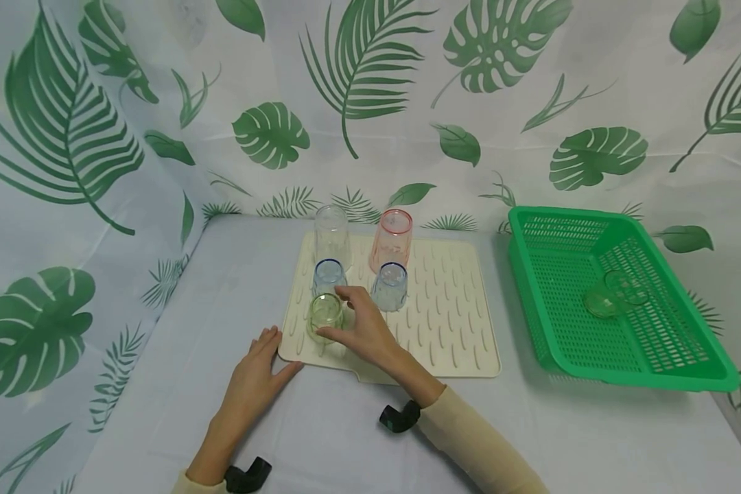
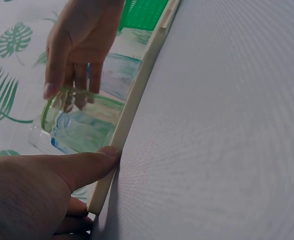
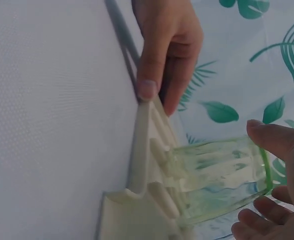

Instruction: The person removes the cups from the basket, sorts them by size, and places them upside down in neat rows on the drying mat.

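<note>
A clear green glass (image 1: 326, 317) stands upside down or upright, I cannot tell which, near the front left corner of a cream ridged drying mat (image 1: 444, 309). My right hand (image 1: 367, 326) is around its upper part, thumb on the near side and fingers on the far side. In the right wrist view the thumb and fingers spread at the rim of the green glass (image 3: 222, 175), seemingly loose. My left hand (image 1: 256, 374) touches the mat's front left corner with fingers and thumb extended. The left thumb (image 2: 94, 165) lies along the mat's edge.
Two small blue-rimmed glasses (image 1: 390, 288) stand behind the green one. Farther back are a tall clear glass (image 1: 332, 233) and a pink-rimmed glass (image 1: 392, 240). At the right, a green plastic basket (image 1: 531, 322) holds glassware (image 1: 605, 302). A leaf-patterned curtain backs the table.
</note>
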### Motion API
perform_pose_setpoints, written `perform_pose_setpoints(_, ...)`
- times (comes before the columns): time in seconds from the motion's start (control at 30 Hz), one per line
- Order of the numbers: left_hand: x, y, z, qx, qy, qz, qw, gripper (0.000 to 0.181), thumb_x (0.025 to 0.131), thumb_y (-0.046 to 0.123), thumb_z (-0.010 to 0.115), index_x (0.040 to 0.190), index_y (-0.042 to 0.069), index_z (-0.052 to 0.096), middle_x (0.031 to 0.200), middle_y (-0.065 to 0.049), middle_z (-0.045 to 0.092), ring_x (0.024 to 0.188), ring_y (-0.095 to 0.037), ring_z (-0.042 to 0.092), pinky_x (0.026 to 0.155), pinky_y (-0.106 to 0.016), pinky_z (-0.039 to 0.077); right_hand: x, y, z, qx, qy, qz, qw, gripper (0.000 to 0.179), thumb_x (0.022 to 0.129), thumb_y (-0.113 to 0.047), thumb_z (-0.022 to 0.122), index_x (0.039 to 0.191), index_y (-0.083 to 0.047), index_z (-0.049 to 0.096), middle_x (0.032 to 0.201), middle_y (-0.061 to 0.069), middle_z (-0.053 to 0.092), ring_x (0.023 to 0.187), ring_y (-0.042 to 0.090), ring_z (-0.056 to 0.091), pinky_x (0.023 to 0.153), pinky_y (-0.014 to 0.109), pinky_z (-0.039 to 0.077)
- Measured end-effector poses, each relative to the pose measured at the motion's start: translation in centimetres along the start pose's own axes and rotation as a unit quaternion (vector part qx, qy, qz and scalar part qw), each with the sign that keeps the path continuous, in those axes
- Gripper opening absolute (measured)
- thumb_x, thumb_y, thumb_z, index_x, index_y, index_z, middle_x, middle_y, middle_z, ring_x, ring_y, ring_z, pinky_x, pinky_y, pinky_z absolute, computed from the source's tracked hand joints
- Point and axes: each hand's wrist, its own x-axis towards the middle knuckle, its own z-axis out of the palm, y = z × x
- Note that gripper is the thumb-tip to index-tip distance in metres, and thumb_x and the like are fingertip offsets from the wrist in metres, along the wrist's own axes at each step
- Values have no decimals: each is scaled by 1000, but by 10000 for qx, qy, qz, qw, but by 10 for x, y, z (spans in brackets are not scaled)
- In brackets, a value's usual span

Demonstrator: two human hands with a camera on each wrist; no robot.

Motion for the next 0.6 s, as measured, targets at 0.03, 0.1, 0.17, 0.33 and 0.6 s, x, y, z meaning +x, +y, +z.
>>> perform_pose_setpoints(0.03,0,0,0,-9,10,8,10000,77,88,38,76,143,-8,48,152,-28,44,145,-43,38,120,-57,32,0,-1,-2,-18,7,-7,10000,79,80,-26,86,142,2,47,137,19,54,124,34,55,104,47,52)
perform_pose_setpoints(0.1,0,0,0,-30,23,17,10000,77,88,38,77,143,-8,48,152,-27,44,144,-43,39,120,-57,32,-1,-4,-8,-35,20,-26,10000,78,80,-26,86,142,1,47,138,20,54,126,36,54,105,49,50)
perform_pose_setpoints(0.17,0,0,0,-46,36,26,10000,77,88,37,77,143,-9,48,152,-28,44,144,-43,39,120,-57,32,-2,-7,-14,-75,40,-59,9999,77,80,-27,85,142,-1,48,138,18,54,127,36,54,105,51,50)
perform_pose_setpoints(0.33,0,0,0,-31,33,22,10000,77,88,36,77,143,-9,48,152,-28,44,144,-44,38,119,-58,32,-5,-13,-30,-297,76,-166,9994,77,80,-28,85,143,-4,48,139,12,54,129,30,54,107,48,49)
perform_pose_setpoints(0.6,0,-1,1,-58,-20,-50,10000,77,88,37,77,144,-8,47,153,-27,42,145,-44,37,120,-58,31,-13,-21,-51,-500,90,-164,9986,77,81,-30,84,144,-5,47,141,13,54,133,29,52,107,51,50)
